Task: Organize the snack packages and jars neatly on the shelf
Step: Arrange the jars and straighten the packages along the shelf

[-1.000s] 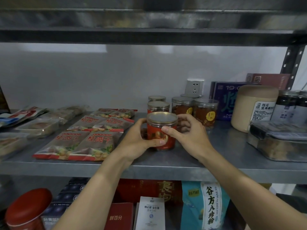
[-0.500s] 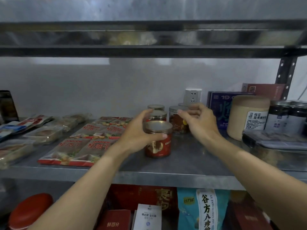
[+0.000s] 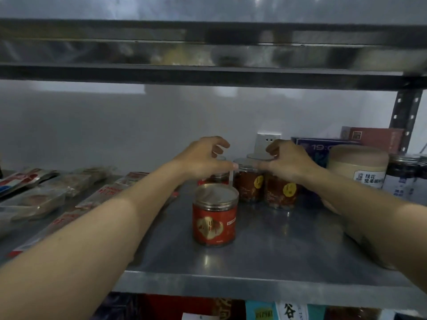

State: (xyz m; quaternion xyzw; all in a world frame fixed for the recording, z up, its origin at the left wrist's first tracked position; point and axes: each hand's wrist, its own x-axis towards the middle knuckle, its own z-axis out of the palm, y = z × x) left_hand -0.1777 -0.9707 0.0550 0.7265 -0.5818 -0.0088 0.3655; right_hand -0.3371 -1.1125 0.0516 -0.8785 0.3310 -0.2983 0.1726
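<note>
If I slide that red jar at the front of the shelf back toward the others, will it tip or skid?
Probably skids rather than tips: the red jar is squat and upright, and the metal shelf looks smooth. Dark contents show up to the lid, so it is likely weighty for its size. Laid on its side it would roll.

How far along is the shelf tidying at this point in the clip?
Done: snack packages lie flat in rows on the left of the shelf, and the front red jar stands upright with no hand on it. In hand: the left hand and right hand reach over the rear jars; whether either has a grip is unclear. Left: probably lining those jars up with the front one.
</note>
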